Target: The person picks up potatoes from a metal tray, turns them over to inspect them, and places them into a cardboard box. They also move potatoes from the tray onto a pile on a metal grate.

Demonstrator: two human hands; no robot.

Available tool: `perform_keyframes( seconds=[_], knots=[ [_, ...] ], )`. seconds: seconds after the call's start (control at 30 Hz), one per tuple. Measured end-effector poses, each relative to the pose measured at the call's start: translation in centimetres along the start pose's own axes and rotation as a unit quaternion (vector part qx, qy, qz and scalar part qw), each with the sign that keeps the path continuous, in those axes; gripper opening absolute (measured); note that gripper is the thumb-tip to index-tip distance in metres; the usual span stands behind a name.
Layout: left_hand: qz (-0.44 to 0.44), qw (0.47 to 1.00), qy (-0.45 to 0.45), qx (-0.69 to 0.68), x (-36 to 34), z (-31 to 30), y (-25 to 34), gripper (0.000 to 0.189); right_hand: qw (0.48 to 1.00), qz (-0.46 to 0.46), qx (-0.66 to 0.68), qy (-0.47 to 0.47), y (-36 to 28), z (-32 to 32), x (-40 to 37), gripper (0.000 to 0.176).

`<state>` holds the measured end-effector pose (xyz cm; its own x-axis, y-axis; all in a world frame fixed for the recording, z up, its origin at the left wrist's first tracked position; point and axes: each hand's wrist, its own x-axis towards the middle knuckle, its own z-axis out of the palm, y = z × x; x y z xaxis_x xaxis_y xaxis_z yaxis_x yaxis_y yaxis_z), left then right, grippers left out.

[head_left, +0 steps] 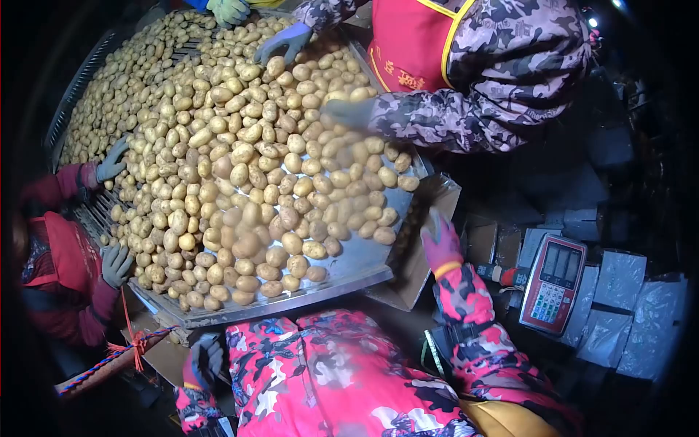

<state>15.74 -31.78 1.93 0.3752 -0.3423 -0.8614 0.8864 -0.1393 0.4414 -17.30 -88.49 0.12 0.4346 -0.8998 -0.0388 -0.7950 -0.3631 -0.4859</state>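
1. Red flower-print jacket (328, 379) right under the camera, filling the bottom edge, with red camo sleeves on both sides.
2. Left hand (206, 358) in a dark glove, low at the bottom left, just below the near edge of the slanted shiny steel sorting tray (349, 273). Fingers curled inward, too dark to tell if pinching anything.
3. Right hand (440, 242) in a pink glove with an orange cuff, up by the tray's right corner, against the flap of the open brown cardboard box (416, 273). Fingers close together and pointing up. Gripping the flap or only resting on it, can't tell.
4. Small yellow-brown potatoes (240, 167) heaped all over the tray, thinning out toward the near edge, well clear of both hands.
5. 1 co-worker across the tray in a red apron (408, 36) over a purple camo jacket, with 2 blue-grey gloves on the pile: far glove (287, 40) spread flat, near glove (349, 113) blurred.
6. Another person on the left in red, with 2 grey gloves at the tray's left edge: upper grey glove (113, 160) and lower grey glove (116, 264).
7. 1 green glove (229, 9) at the very top.
8. Red-and-grey digital weighing display (553, 282) off to the right, next to pale grey wrapped blocks (619, 291).
9. Red-and-blue braided rope (109, 363) knotted near the tray's lower left corner.
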Motion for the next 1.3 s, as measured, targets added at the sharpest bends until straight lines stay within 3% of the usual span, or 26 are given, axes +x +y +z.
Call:
perform_keyframes(
  seconds=[0.1,0.17,0.2,0.27,0.33,0.37,0.4,0.43,0.5,0.57,0.63,0.67,0.77,0.83,0.9,0.93,0.97,1.03,1.1,1.13,1.17,1.2,1.23,1.3],
  knots=[
    [0.019,0.989,-0.088,0.116,2.8,6.6,3.5,0.048,0.984,-0.134,-0.051,0.108,-4.8,2.7,4.3,0.063],
    [0.179,0.897,-0.116,0.386,1.7,11.7,5.3,0.047,0.972,-0.166,-0.160,0.047,-6.6,5.7,4.8,0.065],
    [0.174,0.892,-0.121,0.399,1.9,12.9,6.3,0.047,0.962,-0.135,-0.168,-0.166,-7.7,5.7,4.3,0.065],
    [0.175,0.905,-0.132,0.365,3.0,13.6,7.2,0.048,0.935,-0.308,-0.166,-0.064,-3.3,7.6,-0.2,0.061],
    [0.152,0.931,-0.132,0.305,3.1,14.8,7.8,0.049,0.950,-0.268,-0.084,-0.139,-0.8,4.0,-2.7,0.052],
    [0.126,0.949,-0.125,0.261,3.0,15.3,7.9,0.049,0.972,-0.180,-0.059,-0.140,1.3,4.7,-3.1,0.052],
    [0.155,0.933,-0.139,0.293,4.1,15.4,7.5,0.050,0.983,-0.155,-0.071,-0.068,2.3,4.0,-2.5,0.051],
    [0.193,0.896,-0.160,0.367,4.7,16.7,7.3,0.049,0.988,-0.127,-0.083,0.002,2.5,3.4,-1.9,0.051],
    [0.270,0.796,-0.194,0.505,5.9,21.4,7.4,0.048,0.981,-0.163,-0.097,0.051,-3.3,2.1,3.3,0.056],
    [0.506,0.543,-0.274,0.612,9.7,24.6,6.5,0.050,0.966,-0.179,-0.153,0.108,-6.0,5.5,8.6,0.059],
    [0.484,0.420,-0.231,0.732,9.8,28.6,6.1,0.061,0.966,-0.200,-0.165,0.016,-7.0,9.8,10.3,0.062],
    [0.465,0.411,-0.226,0.751,10.4,28.9,5.3,0.064,0.962,-0.207,-0.176,-0.026,-7.5,10.6,10.7,0.063],
    [0.433,0.382,-0.213,0.788,12.3,29.6,3.1,0.070,0.946,-0.259,-0.195,-0.023,-6.3,8.4,4.4,0.061],
    [0.442,0.378,-0.262,0.770,12.2,30.5,2.5,0.070,0.957,-0.215,-0.165,-0.102,-4.2,5.5,0.0,0.062],
    [0.484,0.331,-0.314,0.746,13.6,32.1,0.2,0.067,0.976,-0.143,-0.166,-0.015,-3.4,6.1,-3.3,0.064],
    [0.486,0.342,-0.364,0.717,14.1,33.1,-1.1,0.062,0.983,-0.140,-0.110,-0.039,-6.5,5.2,-3.2,0.063],
    [0.505,0.319,-0.392,0.699,15.3,33.4,-3.0,0.063,0.977,-0.199,-0.070,-0.020,-9.2,5.5,-3.0,0.063],
    [0.464,0.368,-0.395,0.702,14.2,34.0,-2.7,0.054,0.937,-0.313,-0.114,-0.108,-10.5,7.8,-1.7,0.066],
    [0.492,0.388,-0.326,0.708,12.6,32.3,0.7,0.055,0.944,-0.266,-0.158,-0.116,-8.5,9.0,0.8,0.067],
    [0.515,0.363,-0.294,0.718,11.7,31.0,2.8,0.059,0.946,-0.244,-0.179,-0.116,-7.8,9.3,2.3,0.068],
    [0.490,0.367,-0.248,0.751,11.1,28.7,3.9,0.062,0.958,-0.211,-0.178,-0.071,-7.3,8.9,3.6,0.067],
    [0.468,0.408,-0.226,0.750,11.2,25.9,4.7,0.064,0.968,-0.177,-0.178,-0.028,-6.7,8.4,4.5,0.067],
    [0.462,0.379,-0.227,0.769,10.4,24.5,6.2,0.068,0.974,-0.141,-0.178,0.016,-6.3,8.1,5.8,0.066],
    [0.404,0.389,-0.153,0.814,9.5,22.0,6.4,0.072,0.960,-0.213,-0.161,0.080,-7.6,7.5,9.8,0.061]
  ],
)
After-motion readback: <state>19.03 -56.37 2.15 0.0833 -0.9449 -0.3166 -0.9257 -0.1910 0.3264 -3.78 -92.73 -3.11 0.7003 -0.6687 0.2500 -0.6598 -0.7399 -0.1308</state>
